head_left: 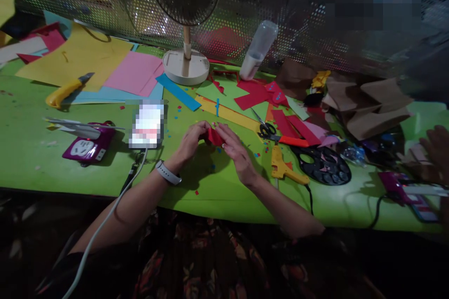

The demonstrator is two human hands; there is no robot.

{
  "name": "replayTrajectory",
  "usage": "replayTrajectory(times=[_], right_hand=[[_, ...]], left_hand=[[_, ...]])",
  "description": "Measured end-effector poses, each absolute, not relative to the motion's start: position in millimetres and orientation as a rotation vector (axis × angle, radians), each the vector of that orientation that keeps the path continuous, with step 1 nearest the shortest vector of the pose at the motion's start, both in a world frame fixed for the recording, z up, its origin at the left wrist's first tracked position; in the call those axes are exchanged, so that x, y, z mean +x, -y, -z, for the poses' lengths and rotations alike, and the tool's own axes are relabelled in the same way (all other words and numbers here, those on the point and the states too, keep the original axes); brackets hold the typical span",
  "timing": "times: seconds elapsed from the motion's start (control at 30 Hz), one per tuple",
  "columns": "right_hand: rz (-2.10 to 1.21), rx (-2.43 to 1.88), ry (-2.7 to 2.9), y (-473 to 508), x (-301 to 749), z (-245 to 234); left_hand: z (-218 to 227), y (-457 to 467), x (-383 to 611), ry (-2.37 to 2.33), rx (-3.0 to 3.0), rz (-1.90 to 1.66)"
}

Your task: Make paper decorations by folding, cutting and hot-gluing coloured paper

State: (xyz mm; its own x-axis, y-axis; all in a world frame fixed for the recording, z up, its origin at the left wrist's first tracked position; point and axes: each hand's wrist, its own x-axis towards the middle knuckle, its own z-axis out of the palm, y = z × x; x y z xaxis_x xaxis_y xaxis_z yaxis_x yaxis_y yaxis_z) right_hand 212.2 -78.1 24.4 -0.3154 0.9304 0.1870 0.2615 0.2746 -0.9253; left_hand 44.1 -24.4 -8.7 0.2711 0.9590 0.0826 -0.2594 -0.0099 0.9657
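A small piece of red paper (213, 137) is between my two hands, just above the green table. My left hand (195, 140), with a pale watch band at its wrist, has its fingers closed on the paper's left side. On the other side my right hand (234, 147) grips the paper, its fingers long and close together over it. The paper looks bent or folded, and parts of it are hidden by the fingers. Tiny red and blue paper bits lie around on the green tabletop (224, 203).
Ahead stand a fan (185, 67) and a leaning bottle (257, 51). Scissors (267, 129), a yellow glue gun (286, 168) and a black palette (326, 166) lie right. Left are a phone (147, 124), a yellow-handled cutter (66, 91) and a purple power strip (91, 142). Another person's hand (437, 149) shows far right.
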Motion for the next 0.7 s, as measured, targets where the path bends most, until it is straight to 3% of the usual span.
replayTrajectory(times=[0.43,0.7], right_hand=[[-1.035,-1.075,1.805,79,211,-18],[-0.690,-1.142,1.996,78,209,-9]], left_hand=[[6,26,46,-0.797,1.162,-1.119],[5,28,48,-0.744,1.061,-1.142]])
